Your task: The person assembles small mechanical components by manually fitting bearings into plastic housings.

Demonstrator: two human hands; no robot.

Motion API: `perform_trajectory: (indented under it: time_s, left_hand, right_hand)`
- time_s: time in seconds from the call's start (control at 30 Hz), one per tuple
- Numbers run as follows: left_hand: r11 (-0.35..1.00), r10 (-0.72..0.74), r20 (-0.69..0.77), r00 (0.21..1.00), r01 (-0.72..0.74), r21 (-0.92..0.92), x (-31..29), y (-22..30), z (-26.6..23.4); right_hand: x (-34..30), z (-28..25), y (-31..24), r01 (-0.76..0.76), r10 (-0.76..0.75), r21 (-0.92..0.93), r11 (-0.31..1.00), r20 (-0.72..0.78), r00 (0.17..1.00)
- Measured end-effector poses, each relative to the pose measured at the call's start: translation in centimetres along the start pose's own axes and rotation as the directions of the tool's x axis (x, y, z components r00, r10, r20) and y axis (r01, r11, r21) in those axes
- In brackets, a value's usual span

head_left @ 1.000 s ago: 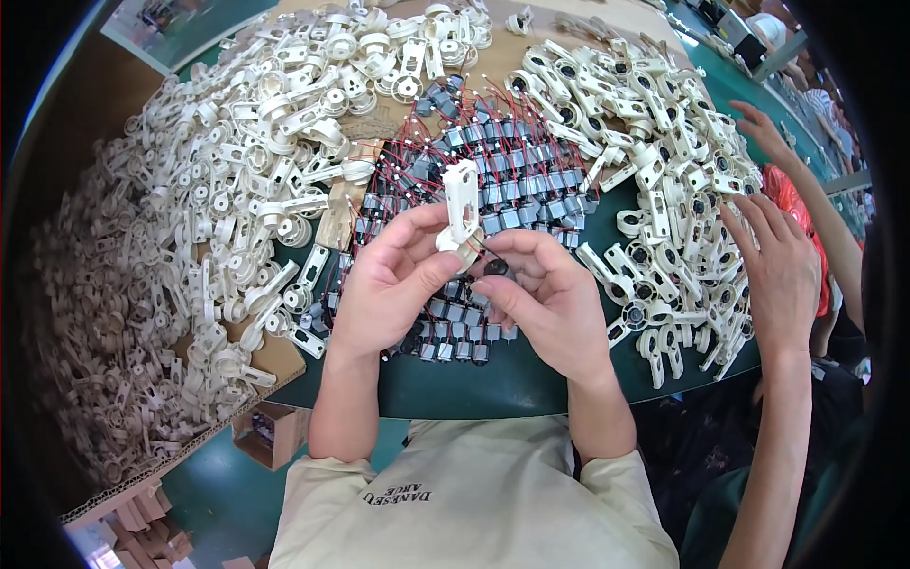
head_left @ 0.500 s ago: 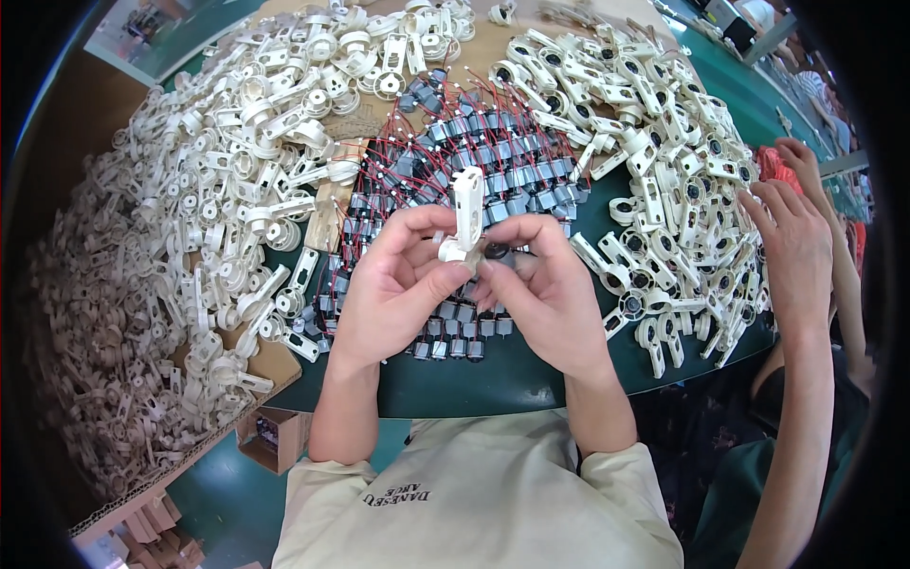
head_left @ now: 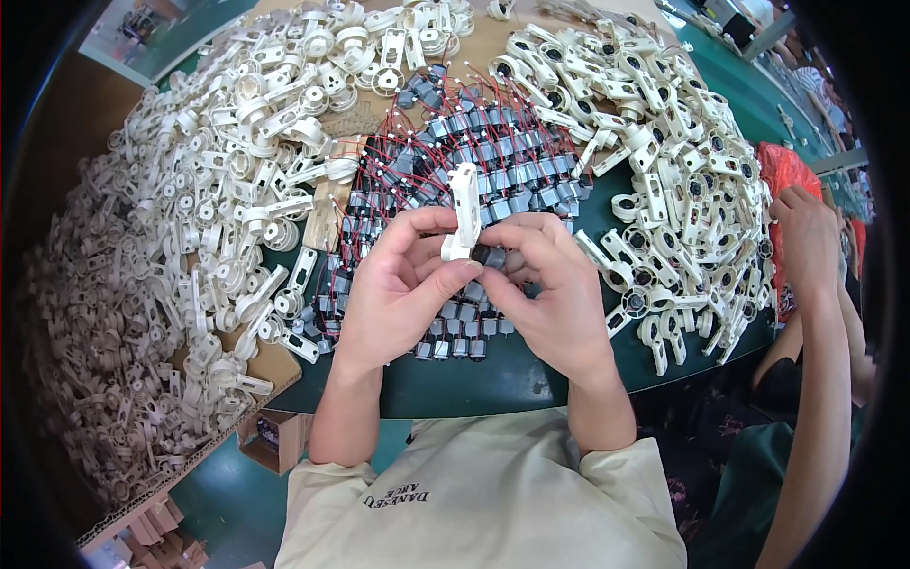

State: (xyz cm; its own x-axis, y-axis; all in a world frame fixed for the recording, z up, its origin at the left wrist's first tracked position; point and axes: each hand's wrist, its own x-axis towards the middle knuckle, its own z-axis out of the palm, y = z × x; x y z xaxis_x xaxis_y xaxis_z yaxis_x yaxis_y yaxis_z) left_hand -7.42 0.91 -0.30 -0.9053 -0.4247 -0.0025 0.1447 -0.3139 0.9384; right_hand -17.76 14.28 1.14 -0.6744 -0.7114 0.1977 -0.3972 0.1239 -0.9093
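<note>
My left hand (head_left: 393, 294) is closed on a long white plastic housing (head_left: 465, 204), held nearly upright with its slotted arm pointing away from me. My right hand (head_left: 555, 289) pinches a small dark motor (head_left: 490, 256) against the lower right side of that housing. Fingers hide much of the motor, so I cannot tell whether it sits inside the housing. Just beyond both hands lie rows of small grey motors (head_left: 507, 152) with red wires.
Loose white housings (head_left: 246, 171) are heaped at the left, spilling into a cardboard box (head_left: 270, 375). Housings with black round inserts (head_left: 664, 209) cover the right side of the green table (head_left: 455, 394). At far right, a co-worker's hand (head_left: 806, 232) is by a red bag (head_left: 787, 171).
The motor has turned in my right fingers, and more of its body shows beside the housing. The co-worker's hand has moved right, toward the red bag.
</note>
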Motion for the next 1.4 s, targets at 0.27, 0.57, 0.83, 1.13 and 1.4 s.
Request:
perform_trajectory:
  time_s: [0.27, 0.57, 0.83, 1.13, 1.4]
  left_hand:
    - [0.999, -0.04, 0.0, 0.999, 0.04, 0.03, -0.2, 0.1, -0.5]
    - [0.999, -0.045, -0.02, 0.999, 0.045, -0.007, -0.3, -0.5, -0.5]
    - [0.998, -0.051, -0.063, 0.997, 0.052, 0.02, -0.4, -0.1, -0.5]
    - [0.997, -0.046, -0.057, 0.997, 0.043, -0.064, 0.0, -0.2, -0.5]
    - [0.987, -0.123, 0.056, 0.991, 0.128, -0.092, -0.3, 0.2, -1.1]
  right_hand:
    - [0.1, 0.0, 0.8, -0.083, 0.078, 0.065, 0.994, 0.077, 0.994]
    - [0.3, 0.3, 0.7, -0.346, 0.272, 0.577, 0.74, 0.215, 0.938]
    - [0.5, 1.4, 2.6, 0.105, -0.109, 0.262, 0.959, 0.001, 0.994]
    - [0.5, 1.0, 2.2, 0.154, -0.165, 0.2, 0.968, 0.042, 0.985]
    - [0.3, 0.7, 2.4, -0.04, 0.008, 0.358, 0.933, 0.091, 0.996]
